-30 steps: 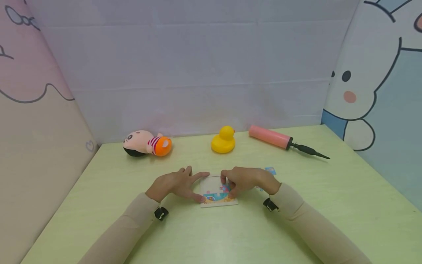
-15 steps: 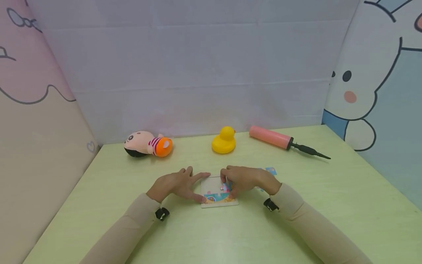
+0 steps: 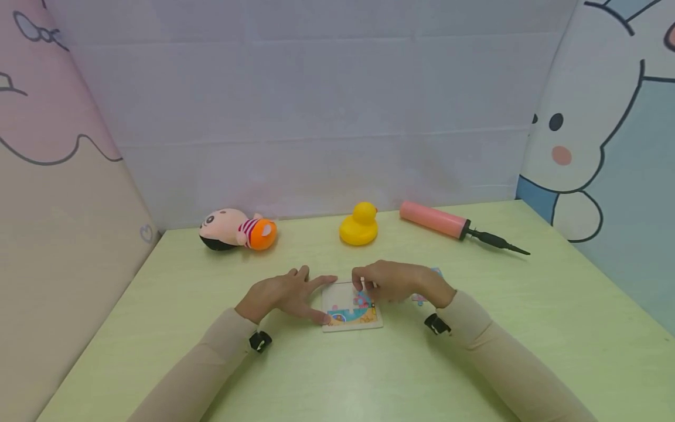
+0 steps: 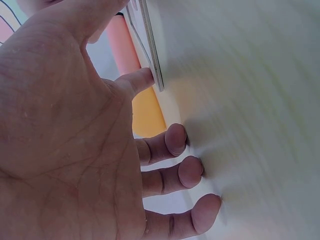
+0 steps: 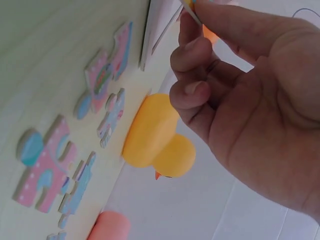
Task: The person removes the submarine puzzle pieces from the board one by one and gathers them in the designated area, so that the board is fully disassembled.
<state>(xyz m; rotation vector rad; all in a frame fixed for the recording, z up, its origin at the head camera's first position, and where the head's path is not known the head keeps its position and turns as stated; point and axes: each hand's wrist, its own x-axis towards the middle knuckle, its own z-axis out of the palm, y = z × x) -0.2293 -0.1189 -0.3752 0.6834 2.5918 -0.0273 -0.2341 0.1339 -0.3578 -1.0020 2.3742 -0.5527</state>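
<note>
1. The puzzle board (image 3: 352, 308) lies flat on the green table (image 3: 327, 375), near the front edge in the middle, between both hands. Only its lower strip looks filled in with colour; the upper part is blank white, so plenty of slots are free.

2. The left hand (image 3: 282, 296) is spread flat, fingers straight, gripping nothing. Its fingertips (image 4: 175, 141) press down on the table, and one finger butts against the board's left edge. I reckon that's to stop the board sliding while the other hand works.

3. The right hand (image 3: 392, 281) hovers over the board's upper right part with curled fingers. In the right wrist view, thumb and forefinger pinch a thin puzzle piece (image 5: 191, 11) right at the top of the frame. Only a sliver shows, so I can't tell its picture or shape.

4. That piece is held over the board rather than lying in it, as far as I can see. Looks like it's being lined up with a slot.

5. Loose pieces (image 5: 107, 70) lie face up on the table just right of the board, within easy reach of the hand that picks.

6. The rubber duck (image 3: 358, 224), plush doll (image 3: 236, 229) and pink pump (image 3: 440, 221) sit in a row along the back wall, well apart from the hands and out of the way.
</note>
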